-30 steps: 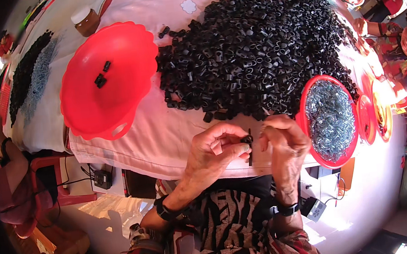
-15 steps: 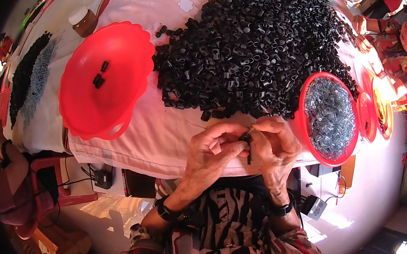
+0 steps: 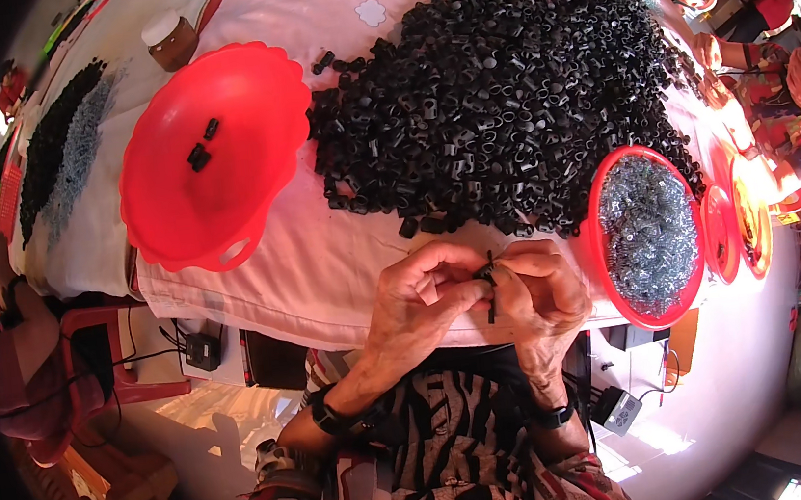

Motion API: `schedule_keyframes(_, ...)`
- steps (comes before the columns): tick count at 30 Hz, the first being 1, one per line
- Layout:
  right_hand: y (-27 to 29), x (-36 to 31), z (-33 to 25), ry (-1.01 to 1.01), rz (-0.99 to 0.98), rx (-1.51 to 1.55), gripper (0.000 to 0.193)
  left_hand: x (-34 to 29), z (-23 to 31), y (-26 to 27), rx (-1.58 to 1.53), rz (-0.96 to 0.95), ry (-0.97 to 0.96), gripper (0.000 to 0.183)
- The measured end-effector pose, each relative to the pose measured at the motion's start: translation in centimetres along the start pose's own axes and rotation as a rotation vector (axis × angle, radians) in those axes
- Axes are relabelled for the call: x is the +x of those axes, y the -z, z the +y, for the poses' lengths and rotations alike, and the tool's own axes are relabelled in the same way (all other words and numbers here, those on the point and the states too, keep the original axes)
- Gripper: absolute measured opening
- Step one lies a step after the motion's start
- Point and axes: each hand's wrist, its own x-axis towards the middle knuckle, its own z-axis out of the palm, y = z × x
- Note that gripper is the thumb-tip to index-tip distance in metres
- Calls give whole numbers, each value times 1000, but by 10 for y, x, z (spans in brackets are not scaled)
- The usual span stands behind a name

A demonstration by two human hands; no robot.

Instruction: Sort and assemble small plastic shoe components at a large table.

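Note:
My left hand (image 3: 423, 292) and my right hand (image 3: 535, 286) meet over the table's front edge, fingertips pinched together. Between them is a small black plastic piece (image 3: 492, 315) with a thin stem that sticks out above and below the fingers; its full shape is hidden. Beyond my hands spreads a large heap of small black plastic clips (image 3: 492, 101). To my right stands a red-rimmed bowl (image 3: 602, 257) full of small shiny metal pieces (image 3: 650, 231). A red scalloped tray (image 3: 218, 207) on the left holds a few black pieces (image 3: 199, 156).
A brown jar with a white lid (image 3: 169, 39) stands behind the tray. Smaller red bowls (image 3: 718, 234) sit beyond the metal pieces. Co-workers sit along the right side, one with a hand (image 3: 708, 47) at the heap. Another person's arm (image 3: 3, 271) shows at far left.
The thin black stem now shows above my fingertips as well as below them. My hands stay in nearly the same place. The view has shifted slightly.

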Motion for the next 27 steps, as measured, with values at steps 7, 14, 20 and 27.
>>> schedule_keyframes(7, 8, 2, 0, -23, -105, 30, 8, 0, -2, -1, -12, 12, 21, 24)
schedule_keyframes(14, 23, 4, -13, -247, 114, 15, 14, -4, 13, 7, 4, 53, -10, 25)
schedule_keyframes(20, 27, 5, -14, -188, -103, -374, 12, -1, 25, 20, 58, 169, -171, 24)
schedule_keyframes(27, 12, 3, -14, 11, -225, -622, 22, 0, 22, 30, 45, 228, -146, 23)
